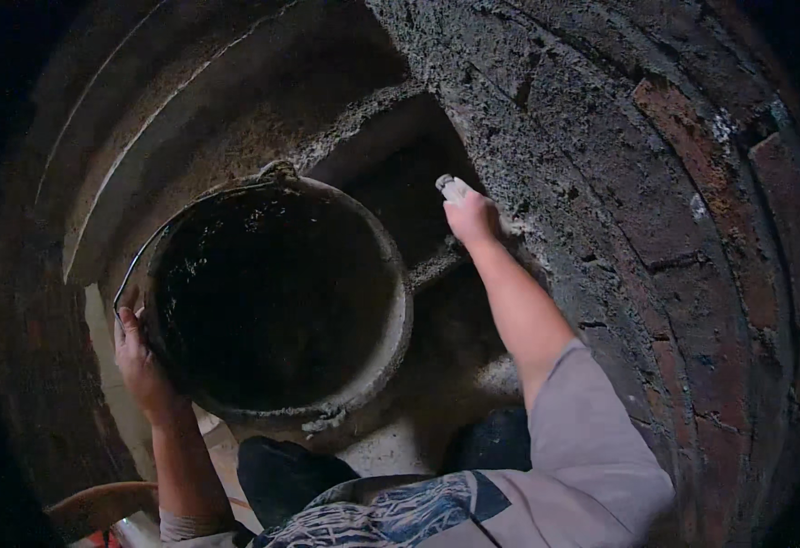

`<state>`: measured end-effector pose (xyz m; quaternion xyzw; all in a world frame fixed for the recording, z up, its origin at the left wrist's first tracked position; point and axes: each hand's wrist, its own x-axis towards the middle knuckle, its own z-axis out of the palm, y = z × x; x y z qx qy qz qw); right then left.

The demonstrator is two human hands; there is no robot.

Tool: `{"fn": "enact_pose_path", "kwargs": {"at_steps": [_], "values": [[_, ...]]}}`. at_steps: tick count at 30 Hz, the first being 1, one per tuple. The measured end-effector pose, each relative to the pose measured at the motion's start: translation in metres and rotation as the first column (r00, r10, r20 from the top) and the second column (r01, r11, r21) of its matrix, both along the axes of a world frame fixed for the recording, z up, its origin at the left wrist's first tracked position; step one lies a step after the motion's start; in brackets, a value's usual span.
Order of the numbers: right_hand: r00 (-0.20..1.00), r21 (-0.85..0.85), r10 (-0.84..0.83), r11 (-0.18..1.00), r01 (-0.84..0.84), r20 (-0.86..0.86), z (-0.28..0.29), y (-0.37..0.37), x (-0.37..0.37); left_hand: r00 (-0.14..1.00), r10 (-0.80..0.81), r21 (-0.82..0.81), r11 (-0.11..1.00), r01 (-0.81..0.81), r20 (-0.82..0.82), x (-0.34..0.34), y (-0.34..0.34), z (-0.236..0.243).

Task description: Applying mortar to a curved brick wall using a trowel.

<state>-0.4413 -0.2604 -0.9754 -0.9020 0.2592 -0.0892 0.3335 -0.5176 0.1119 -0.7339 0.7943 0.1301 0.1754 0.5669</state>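
Note:
A large round bucket (386, 247), its rim crusted with grey mortar and its interior dark, fills the left middle of the head view. My left hand (140, 356) grips its thin metal handle (167, 228) at the left side. To the right of the bucket, beside a rough mortar-coated wall, my right hand (471, 219) is closed on a short, pale grey, mortar-smeared tool handle (452, 187). The rest of that tool is hidden or too dark to make out.
The brick wall (692, 301) on the right carries rough grey mortar. Concrete steps or ledges (354, 123) lie behind the bucket. My dark-clad legs (286, 475) are below it. A curved orange-brown object (99, 502) sits at the lower left.

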Motion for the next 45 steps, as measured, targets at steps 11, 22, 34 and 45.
{"fn": "enact_pose_path", "kwargs": {"at_steps": [11, 22, 34, 45], "values": [[0.955, -0.068, 0.092, 0.995, -0.076, 0.283, 0.003, -0.004, -0.027, 0.999, -0.027, 0.066, 0.997, 0.029, -0.024, 0.008, -0.014, 0.0], [0.774, -0.26, 0.453, 0.891, -0.373, 0.443, 0.085, 0.02, -0.146, 0.942, -0.335, -0.087, 0.938, 0.335, 0.014, -0.011, -0.009, 0.02], [0.998, 0.199, -0.061, 0.978, 0.064, -0.021, 0.005, -0.047, -0.19, 0.987, -0.123, 0.003, 0.992, 0.123, 0.102, 0.001, 0.066, -0.031], [0.991, -0.021, -0.044, 0.999, 0.042, -0.124, -0.042, -0.036, -0.058, 0.973, -0.203, 0.153, 0.971, 0.186, 0.106, -0.021, 0.001, 0.003]]}}
